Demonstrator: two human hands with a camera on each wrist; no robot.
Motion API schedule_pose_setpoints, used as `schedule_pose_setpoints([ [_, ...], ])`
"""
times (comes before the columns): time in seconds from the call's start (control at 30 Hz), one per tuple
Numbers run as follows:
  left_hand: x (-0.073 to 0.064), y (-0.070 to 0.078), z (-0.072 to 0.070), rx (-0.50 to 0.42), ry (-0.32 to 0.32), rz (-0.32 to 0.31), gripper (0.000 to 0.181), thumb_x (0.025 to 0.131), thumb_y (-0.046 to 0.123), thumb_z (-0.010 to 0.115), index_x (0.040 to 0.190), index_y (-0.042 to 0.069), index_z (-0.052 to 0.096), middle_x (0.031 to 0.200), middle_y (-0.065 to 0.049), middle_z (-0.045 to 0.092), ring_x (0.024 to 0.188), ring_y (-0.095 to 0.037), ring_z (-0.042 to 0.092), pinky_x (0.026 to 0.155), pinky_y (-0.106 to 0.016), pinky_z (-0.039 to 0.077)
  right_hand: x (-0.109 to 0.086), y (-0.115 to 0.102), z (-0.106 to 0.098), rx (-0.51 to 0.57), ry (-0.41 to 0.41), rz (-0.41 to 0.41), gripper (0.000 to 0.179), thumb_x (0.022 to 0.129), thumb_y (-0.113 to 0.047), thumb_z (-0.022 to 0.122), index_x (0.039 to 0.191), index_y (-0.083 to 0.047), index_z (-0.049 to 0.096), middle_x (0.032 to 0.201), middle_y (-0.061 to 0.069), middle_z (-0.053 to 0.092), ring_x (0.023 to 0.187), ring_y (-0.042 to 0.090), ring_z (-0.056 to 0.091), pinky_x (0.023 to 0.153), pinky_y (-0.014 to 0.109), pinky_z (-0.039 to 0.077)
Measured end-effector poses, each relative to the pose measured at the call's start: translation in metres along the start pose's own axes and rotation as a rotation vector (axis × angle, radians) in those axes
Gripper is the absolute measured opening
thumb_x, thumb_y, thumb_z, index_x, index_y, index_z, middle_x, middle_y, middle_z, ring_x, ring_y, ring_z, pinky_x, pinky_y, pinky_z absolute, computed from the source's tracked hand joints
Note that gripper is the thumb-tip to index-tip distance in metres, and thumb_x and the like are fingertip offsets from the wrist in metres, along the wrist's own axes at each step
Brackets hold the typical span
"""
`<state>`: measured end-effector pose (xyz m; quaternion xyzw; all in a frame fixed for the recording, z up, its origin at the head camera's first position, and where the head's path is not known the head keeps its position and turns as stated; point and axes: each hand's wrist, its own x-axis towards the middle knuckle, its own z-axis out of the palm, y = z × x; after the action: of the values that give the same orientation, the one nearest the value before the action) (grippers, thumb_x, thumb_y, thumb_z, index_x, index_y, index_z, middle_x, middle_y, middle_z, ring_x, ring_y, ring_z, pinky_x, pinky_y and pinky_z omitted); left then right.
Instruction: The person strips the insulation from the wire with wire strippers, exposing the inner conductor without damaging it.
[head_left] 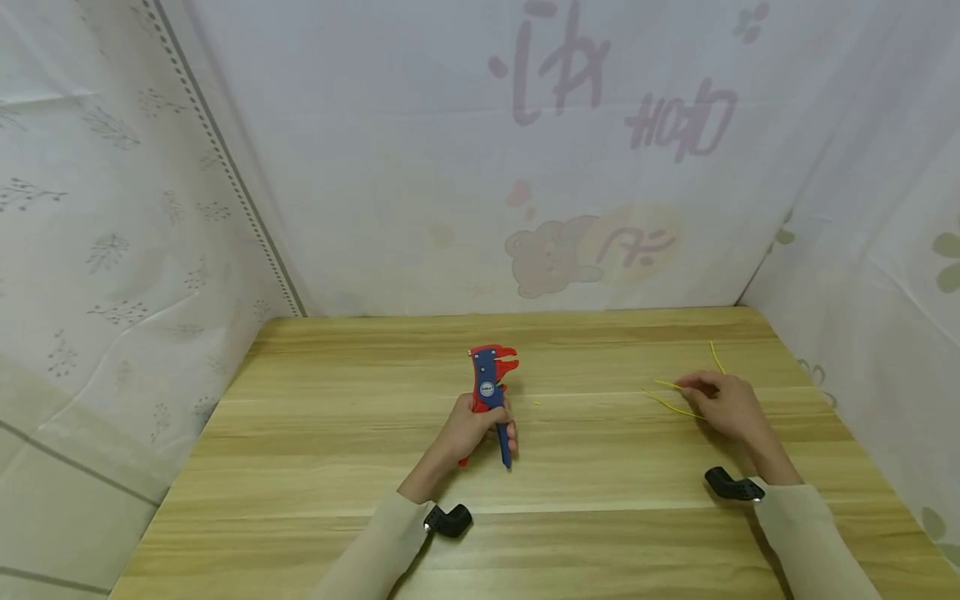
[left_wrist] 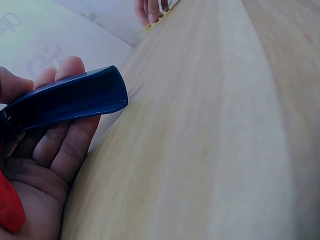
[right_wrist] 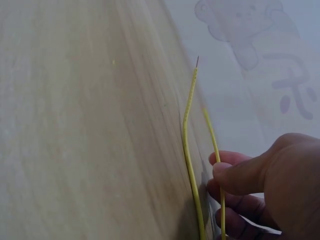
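Note:
My left hand holds a blue and red wire stripper above the table, its notched red jaws pointing right. In the left wrist view, the fingers wrap the stripper's blue handle, and the red handle lies against the palm. Over on the right, my right hand pinches a thin yellow wire between thumb and forefinger. Beside it runs a second yellow wire with a bare metal tip. Whether this second wire touches the hand, I cannot tell.
A tiny yellow scrap lies on the wooden table right of the stripper. Beyond the right hand a yellow wire length shows. Printed cloth hangs at the back and sides. Each wrist bears a black camera.

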<state>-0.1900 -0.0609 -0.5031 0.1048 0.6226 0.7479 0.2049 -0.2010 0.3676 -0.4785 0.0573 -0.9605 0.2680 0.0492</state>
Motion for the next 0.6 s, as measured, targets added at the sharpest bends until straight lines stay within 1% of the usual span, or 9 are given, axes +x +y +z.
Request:
schedule_pose_setpoints([
  [0.07,-0.0004,-0.0003,-0.0006,0.006,-0.008,0.004,0.026,0.097,0.001,0.056,0.112,-0.019,0.05,0.071,-0.004,0.07,0.064,-0.018,0.074,0.066,-0.031,0.063,-0.0003,0.0005,0.0002,-0.01,0.006,-0.003,0.017,0.101,-0.015,0.065,0.11,-0.008,0.077,0.108,0.019,0.076,0.1,0.038,0.069,0.079,0.037,0.053],
  [0.17,-0.001,-0.0005,-0.0006,0.018,-0.015,0.011,0.027,0.097,0.002,0.056,0.112,-0.02,0.049,0.071,-0.004,0.07,0.063,-0.019,0.074,0.066,-0.031,0.063,-0.001,0.0021,0.0002,-0.017,0.015,-0.004,0.015,0.1,-0.014,0.066,0.108,-0.007,0.077,0.104,0.017,0.077,0.094,0.033,0.07,0.075,0.036,0.052],
  [0.27,-0.0011,-0.0001,-0.0003,0.013,-0.014,0.004,0.028,0.097,0.003,0.056,0.112,-0.019,0.05,0.071,-0.005,0.07,0.064,-0.019,0.075,0.067,-0.031,0.063,-0.002,0.0027,-0.0005,-0.026,0.015,-0.011,0.015,0.099,-0.012,0.066,0.107,-0.007,0.077,0.101,0.016,0.076,0.09,0.029,0.069,0.074,0.035,0.051],
  [0.43,-0.0011,0.001,0.0001,0.02,-0.008,-0.004,0.026,0.097,0.005,0.057,0.111,-0.017,0.052,0.071,-0.005,0.07,0.064,-0.019,0.075,0.066,-0.03,0.063,-0.003,0.003,-0.0025,-0.039,0.012,-0.022,0.013,0.097,-0.01,0.068,0.105,-0.008,0.078,0.098,0.016,0.077,0.088,0.029,0.069,0.073,0.037,0.051],
  [0.5,-0.0009,0.0006,-0.0002,0.031,-0.007,0.002,0.025,0.097,0.005,0.057,0.109,-0.016,0.053,0.071,-0.004,0.07,0.064,-0.019,0.075,0.065,-0.029,0.062,-0.0031,0.0033,-0.0038,-0.037,0.009,-0.025,0.013,0.097,-0.01,0.068,0.104,-0.008,0.078,0.097,0.015,0.076,0.086,0.027,0.069,0.072,0.035,0.051],
  [0.6,-0.0008,0.0,-0.0009,0.038,-0.01,0.011,0.026,0.097,0.004,0.057,0.11,-0.018,0.052,0.071,-0.004,0.07,0.064,-0.019,0.075,0.065,-0.029,0.062,-0.0034,0.0038,-0.0061,-0.027,0.007,-0.026,0.012,0.096,-0.011,0.069,0.104,-0.007,0.077,0.093,0.011,0.075,0.081,0.018,0.065,0.068,0.028,0.049],
])
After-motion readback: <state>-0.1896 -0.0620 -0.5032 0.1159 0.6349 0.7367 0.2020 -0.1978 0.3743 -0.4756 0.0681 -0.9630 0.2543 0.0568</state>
